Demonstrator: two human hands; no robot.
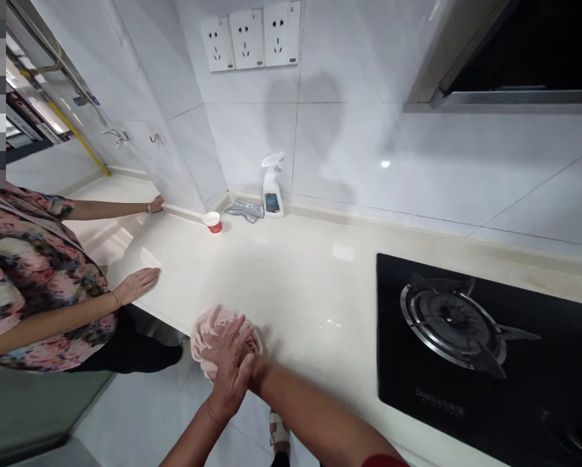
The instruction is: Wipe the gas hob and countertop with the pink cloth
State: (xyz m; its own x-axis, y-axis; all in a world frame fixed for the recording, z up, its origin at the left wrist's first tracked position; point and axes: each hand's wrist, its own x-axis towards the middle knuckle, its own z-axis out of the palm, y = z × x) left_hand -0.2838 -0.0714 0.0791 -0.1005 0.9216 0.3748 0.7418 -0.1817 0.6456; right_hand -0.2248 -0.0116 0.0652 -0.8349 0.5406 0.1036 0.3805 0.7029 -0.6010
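A pale pink cloth [207, 331] lies bunched in folds at the front edge of the white countertop. My right hand [248, 350] is on the cloth, partly sunk among the folds and largely covered by my other hand, so its fingers show poorly. Across it rests my left hand [232, 364], with fingers stretched out and the thumb against the right wrist. My left forearm comes up from below, and the right one reaches in from the lower right over the counter.
A black gas stove [392, 363] is at the right. Along the wall stand a white spray bottle [272, 188], a grey crumpled cloth or pouch [246, 209] and a red-and-white cup [213, 223]. At left, another person [42, 279] rests both hands on the counter.
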